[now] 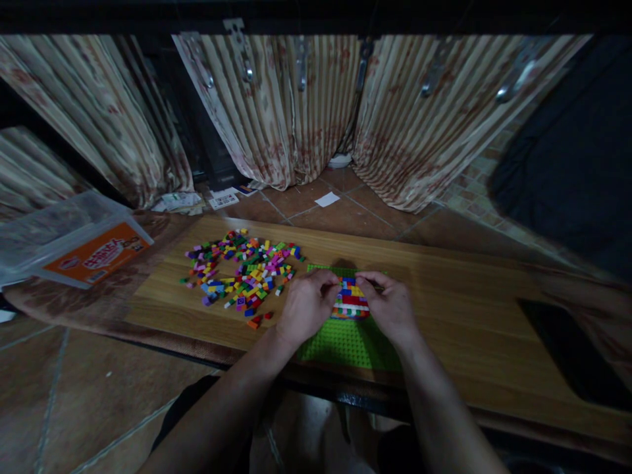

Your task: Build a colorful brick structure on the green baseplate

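A green baseplate (348, 345) lies on the wooden board (469, 309) in front of me. On its far half sits a block of small coloured bricks (351, 299) in red, blue, yellow and white rows. My left hand (309, 304) rests on the plate's left side, fingers curled and pinched at the top of the brick block. My right hand (390, 306) is on the right side, fingers also curled against the block. What the fingertips hold is too small to see. A loose pile of coloured bricks (244, 270) is spread to the left.
A clear plastic box with an orange label (93, 253) sits at the far left. Striped curtains (276, 112) hang behind the board. Papers (326, 199) lie on the tiled floor. A dark flat object (567, 349) lies at the board's right end.
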`<state>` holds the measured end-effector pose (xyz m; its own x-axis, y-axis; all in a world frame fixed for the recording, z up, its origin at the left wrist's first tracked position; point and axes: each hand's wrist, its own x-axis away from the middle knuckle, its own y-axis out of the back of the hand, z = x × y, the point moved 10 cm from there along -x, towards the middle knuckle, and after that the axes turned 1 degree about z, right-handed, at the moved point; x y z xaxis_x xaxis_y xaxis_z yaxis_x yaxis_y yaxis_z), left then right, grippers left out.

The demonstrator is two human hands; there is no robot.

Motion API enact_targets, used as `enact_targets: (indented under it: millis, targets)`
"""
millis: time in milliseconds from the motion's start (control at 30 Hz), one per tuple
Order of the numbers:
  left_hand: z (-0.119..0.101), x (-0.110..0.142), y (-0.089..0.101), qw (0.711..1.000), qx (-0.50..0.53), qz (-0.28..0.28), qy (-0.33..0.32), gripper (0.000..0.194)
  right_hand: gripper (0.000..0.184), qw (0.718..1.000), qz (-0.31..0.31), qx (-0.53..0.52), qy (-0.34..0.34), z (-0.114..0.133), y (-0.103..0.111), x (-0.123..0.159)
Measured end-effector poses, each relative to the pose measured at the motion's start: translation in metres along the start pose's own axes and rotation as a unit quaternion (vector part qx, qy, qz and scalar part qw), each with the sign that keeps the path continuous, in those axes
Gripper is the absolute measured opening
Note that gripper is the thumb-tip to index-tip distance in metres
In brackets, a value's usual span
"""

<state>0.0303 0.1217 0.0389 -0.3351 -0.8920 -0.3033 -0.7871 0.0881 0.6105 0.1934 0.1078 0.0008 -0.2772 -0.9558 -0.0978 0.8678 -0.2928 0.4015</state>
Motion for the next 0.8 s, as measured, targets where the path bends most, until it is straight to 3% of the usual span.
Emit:
enact_targets:
  millis: [367,800]
  targets:
    - [0.006,0.0,-0.01,0.997,0.043,0.057,0.009,0.026,0.029,1.0,0.006,-0.005,-0.003,-0.001,-0.001,0.0]
    - [0.01,-0.001,-0.01,0.997,0.025,0.068,-0.006,0.023,0.031,1.0,0.012,0.002,-0.017,-0.004,-0.002,0.0]
